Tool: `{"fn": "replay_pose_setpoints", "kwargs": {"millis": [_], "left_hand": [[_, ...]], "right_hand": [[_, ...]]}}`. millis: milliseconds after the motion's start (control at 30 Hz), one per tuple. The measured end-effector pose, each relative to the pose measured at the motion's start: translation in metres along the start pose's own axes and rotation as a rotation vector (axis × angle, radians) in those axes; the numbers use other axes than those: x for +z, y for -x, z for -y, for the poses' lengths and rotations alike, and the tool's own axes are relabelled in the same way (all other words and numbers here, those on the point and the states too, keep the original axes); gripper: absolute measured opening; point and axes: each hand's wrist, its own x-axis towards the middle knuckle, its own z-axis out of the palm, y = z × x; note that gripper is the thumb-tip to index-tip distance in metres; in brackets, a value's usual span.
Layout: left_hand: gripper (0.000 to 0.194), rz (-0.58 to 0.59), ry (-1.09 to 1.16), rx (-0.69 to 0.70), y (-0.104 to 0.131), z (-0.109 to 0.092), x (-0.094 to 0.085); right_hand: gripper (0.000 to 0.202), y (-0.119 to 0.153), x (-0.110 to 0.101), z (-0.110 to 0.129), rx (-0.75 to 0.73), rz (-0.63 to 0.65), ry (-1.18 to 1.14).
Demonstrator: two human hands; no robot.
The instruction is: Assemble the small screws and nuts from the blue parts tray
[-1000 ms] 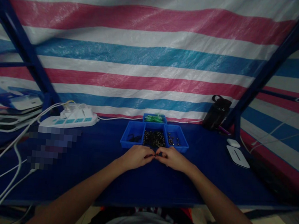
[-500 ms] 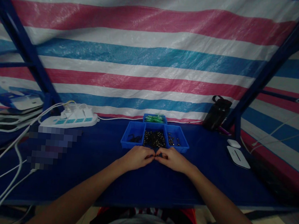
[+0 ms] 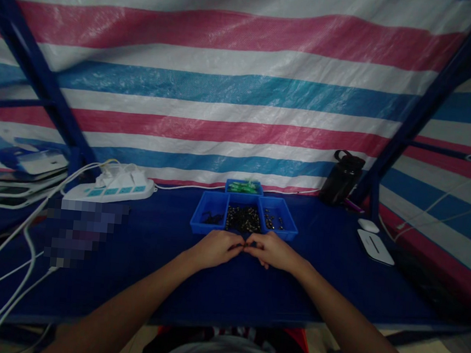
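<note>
My left hand (image 3: pixel 220 249) and my right hand (image 3: pixel 272 251) meet fingertip to fingertip just in front of the blue bins. Both are closed in a pinch, and whatever lies between the fingers is too small to make out. Right behind them, the middle blue bin (image 3: pixel 245 198) holds many small dark and brass-coloured parts (image 3: pixel 245 219). A few black pieces (image 3: pixel 212 218) lie in the left bin (image 3: pixel 198 209). In the right bin (image 3: pixel 287 214) are some small metallic parts (image 3: pixel 270 221). Green plastic-wrapped items (image 3: pixel 243 187) fill a smaller bin at the back.
A white power strip (image 3: pixel 110 190) with plugs and cables stands at the left, near stacked phone-like devices (image 3: pixel 20 188). At the right are a black bottle (image 3: pixel 341 179), a white flat device (image 3: pixel 375 247) and a small white case (image 3: pixel 368 226). Striped sheeting (image 3: pixel 235 88) hangs behind the blue table (image 3: pixel 225 296).
The fingers of my right hand have shifted slightly, and a lower fingertip now shows beneath it. Both hands otherwise keep their place, and the bins have not moved.
</note>
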Motion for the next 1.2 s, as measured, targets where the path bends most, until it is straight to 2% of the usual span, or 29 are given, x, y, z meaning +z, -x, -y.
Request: {"fn": "replay_pose_setpoints", "kwargs": {"millis": [67, 133, 367, 667, 1200], "left_hand": [[0.016, 0.003, -0.002, -0.004, 0.0002, 0.0011, 0.0010], [0.017, 0.004, -0.004, -0.006, 0.0003, 0.0018, 0.0019], [0.017, 0.014, -0.010, 0.005, 0.0005, -0.0001, 0.0002], [0.015, 0.017, -0.032, 0.023, -0.0005, -0.0031, -0.0023], [0.014, 0.012, 0.005, 0.021, -0.0009, -0.0026, -0.0010]], "right_hand": [[0.025, 0.0001, 0.0007, -0.0012, 0.059, 0.032, -0.042], [0.024, 0.0000, 0.0004, -0.0017, 0.050, 0.030, -0.016], [0.017, -0.0004, -0.0044, 0.0014, -0.144, -0.064, 0.165], [0.018, 0.0016, -0.0044, 0.0056, -0.110, -0.029, 0.146], [0.014, 0.0016, -0.0016, 0.0022, -0.187, -0.128, 0.227]]}}
